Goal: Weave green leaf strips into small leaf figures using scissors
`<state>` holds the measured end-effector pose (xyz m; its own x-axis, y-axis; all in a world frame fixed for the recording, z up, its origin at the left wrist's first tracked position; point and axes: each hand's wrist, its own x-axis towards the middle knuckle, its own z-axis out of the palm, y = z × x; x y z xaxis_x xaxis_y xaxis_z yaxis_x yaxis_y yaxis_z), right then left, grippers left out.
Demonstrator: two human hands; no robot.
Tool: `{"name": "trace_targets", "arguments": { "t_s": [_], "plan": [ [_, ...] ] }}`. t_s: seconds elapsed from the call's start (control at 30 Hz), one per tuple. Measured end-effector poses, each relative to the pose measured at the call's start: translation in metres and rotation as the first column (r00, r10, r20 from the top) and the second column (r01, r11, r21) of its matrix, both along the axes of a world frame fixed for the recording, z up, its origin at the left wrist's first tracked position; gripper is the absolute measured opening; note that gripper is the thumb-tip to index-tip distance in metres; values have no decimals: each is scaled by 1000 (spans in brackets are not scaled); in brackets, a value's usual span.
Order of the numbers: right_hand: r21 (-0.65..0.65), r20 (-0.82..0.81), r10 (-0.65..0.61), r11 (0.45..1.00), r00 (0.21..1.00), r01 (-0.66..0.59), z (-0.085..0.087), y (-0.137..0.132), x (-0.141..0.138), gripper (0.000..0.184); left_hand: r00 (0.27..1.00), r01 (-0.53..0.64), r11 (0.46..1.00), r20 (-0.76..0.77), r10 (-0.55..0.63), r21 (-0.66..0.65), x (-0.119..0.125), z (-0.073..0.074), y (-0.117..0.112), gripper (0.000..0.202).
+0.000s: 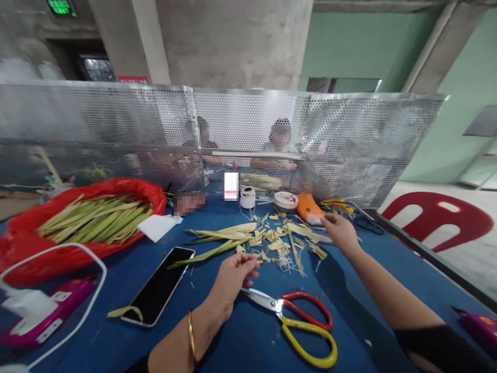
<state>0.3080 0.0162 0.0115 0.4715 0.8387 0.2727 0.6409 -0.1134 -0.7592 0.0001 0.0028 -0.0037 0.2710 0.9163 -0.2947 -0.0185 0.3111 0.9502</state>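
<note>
scissors [295, 321] with one red and one yellow handle lie on the blue table [240, 347], just beside the left hand [233, 277]. its fingers curl toward the thumb; i cannot tell if they pinch anything. beyond, pale green leaf scraps [277, 241] lie scattered mid-table. the right hand [339, 230] reaches over them, fingers loosely spread, gripping nothing, near an orange tool [308, 207].

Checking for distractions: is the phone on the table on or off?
Off, as far as shows: the phone lies face up on the blue table, its screen wholly black.
</note>
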Motion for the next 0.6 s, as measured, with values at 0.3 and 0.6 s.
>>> {"name": "trace_targets", "arguments": {
  "t_s": [0.3, 0.6],
  "plan": [
    [-398, 249, 678, 722, 691, -566, -24, -105, -115, 10, 977, 92, 973, -206, -48, 210, 6, -4, -9, 14],
    [-483, 382, 703, 705, 600, -519, -24, -115, -113, 41, 598, 220, 801, -726, 340, 556, -40, -1, 49, 11]
  ]
}}
